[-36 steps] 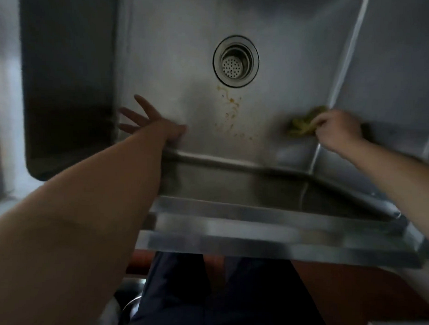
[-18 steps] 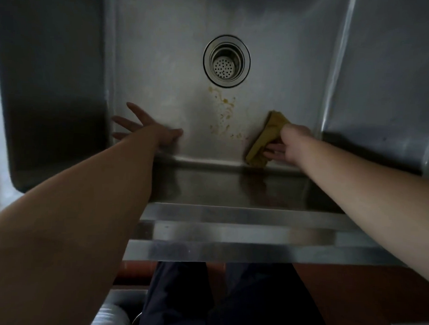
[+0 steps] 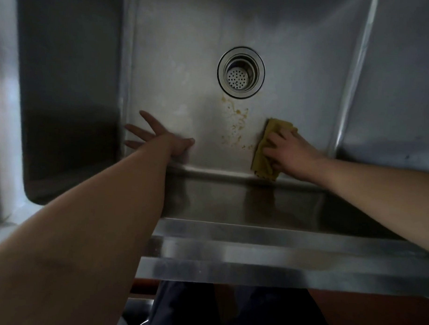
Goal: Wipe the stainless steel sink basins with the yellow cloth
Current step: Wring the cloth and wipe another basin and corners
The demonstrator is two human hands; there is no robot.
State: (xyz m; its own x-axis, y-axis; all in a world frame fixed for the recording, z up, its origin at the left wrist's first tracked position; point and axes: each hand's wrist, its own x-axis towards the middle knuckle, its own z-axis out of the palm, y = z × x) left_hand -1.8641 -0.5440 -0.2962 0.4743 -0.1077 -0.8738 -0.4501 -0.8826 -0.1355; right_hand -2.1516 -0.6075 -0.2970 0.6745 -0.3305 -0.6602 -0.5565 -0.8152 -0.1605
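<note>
A deep stainless steel sink basin (image 3: 177,71) fills the view, with a round drain strainer (image 3: 240,72) at its middle. Orange-brown stains (image 3: 235,125) trail from the drain toward the near wall. My right hand (image 3: 290,154) presses the yellow cloth (image 3: 266,149) flat on the basin floor, just right of the stains and against the near wall. My left hand (image 3: 160,138) rests on the floor at the near left corner, fingers spread, holding nothing.
The basin's left wall (image 3: 70,96) is dark and steep. A right wall (image 3: 401,83) rises past a bright corner seam. The sink's front rim (image 3: 278,252) runs across below my arms, with dark trousers (image 3: 227,311) beneath it.
My right hand carried the cloth from the right corner seam leftward along the near wall, then spread flat on it beside the stains. The left hand stayed put.
</note>
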